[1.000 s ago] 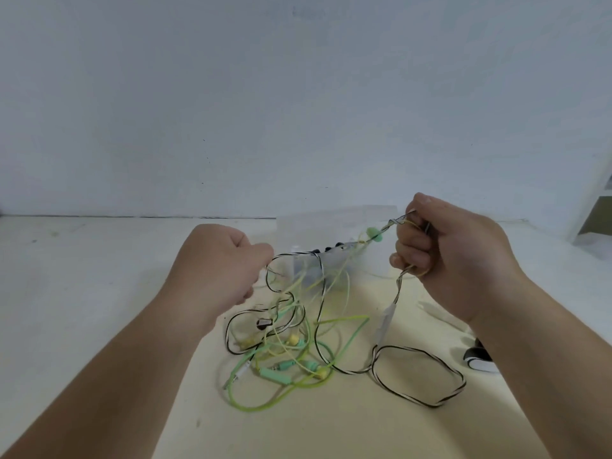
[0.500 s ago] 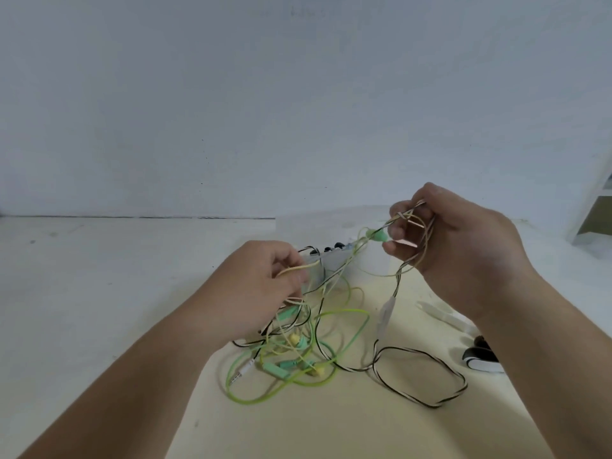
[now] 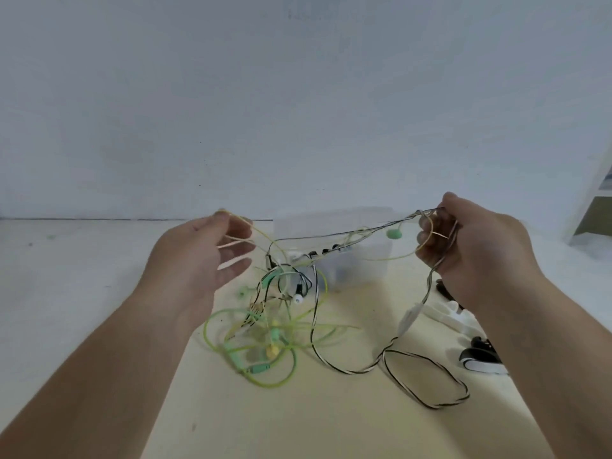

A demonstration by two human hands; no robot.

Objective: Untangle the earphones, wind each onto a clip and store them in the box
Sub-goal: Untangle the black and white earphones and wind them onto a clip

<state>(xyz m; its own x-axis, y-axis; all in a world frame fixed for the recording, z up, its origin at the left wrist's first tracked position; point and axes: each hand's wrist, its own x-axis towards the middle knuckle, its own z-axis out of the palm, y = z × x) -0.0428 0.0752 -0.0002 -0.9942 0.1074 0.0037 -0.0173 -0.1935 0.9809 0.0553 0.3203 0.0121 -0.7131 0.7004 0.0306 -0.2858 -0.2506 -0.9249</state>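
Clenched right hand (image 3: pixel 477 256) grips the black-and-white cable (image 3: pixel 410 319) right of the translucent box (image 3: pixel 364 263); left hand (image 3: pixel 202 256), fingers loose and spread, carries a yellow cable (image 3: pixel 261 233) draped over them, left of the box; a blurred green tangle (image 3: pixel 268 332) lies before it; the right forearm (image 3: pixel 546 359) cuts off the clips (image 3: pixel 447 314) to its right.

This looks like a plain indoor work corner, home or office I can't tell: a blank pale-grey wall (image 3: pixel 298 94) rises straight behind a cream-coloured desk (image 3: pixel 331 422), and the edge of a white shelf unit (image 3: pixel 592 193) stands at the far right.
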